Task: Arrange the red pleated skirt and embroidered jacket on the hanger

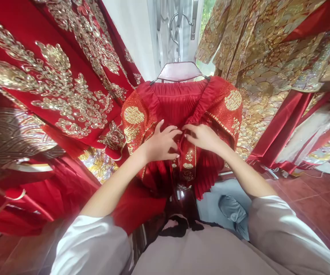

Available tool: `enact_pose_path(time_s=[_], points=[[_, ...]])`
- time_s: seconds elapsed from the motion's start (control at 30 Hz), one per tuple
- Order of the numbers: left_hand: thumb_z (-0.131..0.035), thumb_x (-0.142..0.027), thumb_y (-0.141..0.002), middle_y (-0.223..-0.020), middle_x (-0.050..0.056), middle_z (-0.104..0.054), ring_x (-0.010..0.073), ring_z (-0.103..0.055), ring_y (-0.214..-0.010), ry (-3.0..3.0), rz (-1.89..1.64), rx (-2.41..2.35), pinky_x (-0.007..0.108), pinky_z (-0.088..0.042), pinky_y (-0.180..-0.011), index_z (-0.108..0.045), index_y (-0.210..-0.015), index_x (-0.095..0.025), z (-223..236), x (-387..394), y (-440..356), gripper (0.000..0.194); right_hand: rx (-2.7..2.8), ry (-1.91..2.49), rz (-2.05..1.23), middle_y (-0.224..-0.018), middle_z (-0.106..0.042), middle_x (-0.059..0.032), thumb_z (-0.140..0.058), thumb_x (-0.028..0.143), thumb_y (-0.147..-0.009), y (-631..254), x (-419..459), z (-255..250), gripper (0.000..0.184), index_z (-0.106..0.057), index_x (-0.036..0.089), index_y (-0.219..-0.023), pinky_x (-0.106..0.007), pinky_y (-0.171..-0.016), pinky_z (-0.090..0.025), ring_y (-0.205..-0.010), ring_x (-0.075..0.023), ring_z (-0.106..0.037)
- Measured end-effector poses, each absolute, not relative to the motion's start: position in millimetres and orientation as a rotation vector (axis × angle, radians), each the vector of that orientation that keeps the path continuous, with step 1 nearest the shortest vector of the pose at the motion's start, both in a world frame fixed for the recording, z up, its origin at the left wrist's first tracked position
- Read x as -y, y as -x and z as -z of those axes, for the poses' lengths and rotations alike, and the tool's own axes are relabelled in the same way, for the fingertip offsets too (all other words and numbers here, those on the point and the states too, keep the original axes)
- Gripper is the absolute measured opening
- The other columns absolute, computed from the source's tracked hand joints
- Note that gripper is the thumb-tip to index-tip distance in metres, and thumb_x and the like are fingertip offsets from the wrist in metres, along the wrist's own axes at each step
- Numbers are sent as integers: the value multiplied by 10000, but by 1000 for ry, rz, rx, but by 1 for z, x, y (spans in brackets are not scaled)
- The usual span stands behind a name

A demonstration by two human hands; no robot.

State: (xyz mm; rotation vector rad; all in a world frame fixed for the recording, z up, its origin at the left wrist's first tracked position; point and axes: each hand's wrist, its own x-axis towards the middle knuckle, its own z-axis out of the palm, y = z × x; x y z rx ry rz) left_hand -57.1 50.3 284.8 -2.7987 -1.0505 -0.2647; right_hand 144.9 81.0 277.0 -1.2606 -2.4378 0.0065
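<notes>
A red pleated skirt [179,103] with gold embroidered panels hangs from a pink hanger [179,71] in front of me. My left hand [161,144] and my right hand [202,137] meet at the skirt's middle. Both pinch the red fabric beside a narrow gold-embroidered strip [188,160]. The fingertips of the two hands nearly touch. The hanger's metal hook [178,26] rises toward a white window grille.
Red garments with heavy gold and silver embroidery [52,80] hang close on the left. Gold brocade robes [268,49] hang on the right. A grey cushioned seat [228,206] sits below the skirt. Red floor tiles [319,202] show at the right.
</notes>
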Motion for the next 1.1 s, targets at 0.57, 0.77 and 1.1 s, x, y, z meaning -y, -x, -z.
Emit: enact_pose_path(time_s=[0.57, 0.77, 1.1], points=[[-548, -228, -871, -1075, 180, -603, 306, -565, -972, 2319, 259, 1300, 389, -365, -796, -572, -1097, -57, -277, -70, 27, 285, 2372, 1257, -587, -761, -682, -43, -469, 186, -901, -133, -87, -221, 351, -586, 128, -1227, -252, -706, -460, -617, -128, -615], [-409, -87, -889, -942, 137, -647, 299, -541, -968, 2432, 133, 1333, 417, -363, -800, -644, -905, -102, -271, -80, 30, 237, 1932, 1298, -601, -747, -680, -56, -507, 277, -893, -113, -94, -214, 254, -659, 100, -994, -235, -619, -435, -519, -119, -579], [-430, -219, -934, -874, 83, -676, 251, -533, -888, 2470, 293, 1270, 442, -314, -834, -668, -855, -174, -283, -65, 44, 255, 2009, 1261, -592, -541, -522, 2, -458, 271, -880, -112, -86, -182, 332, -517, 141, -580, -203, -560, -333, -506, -90, -423]])
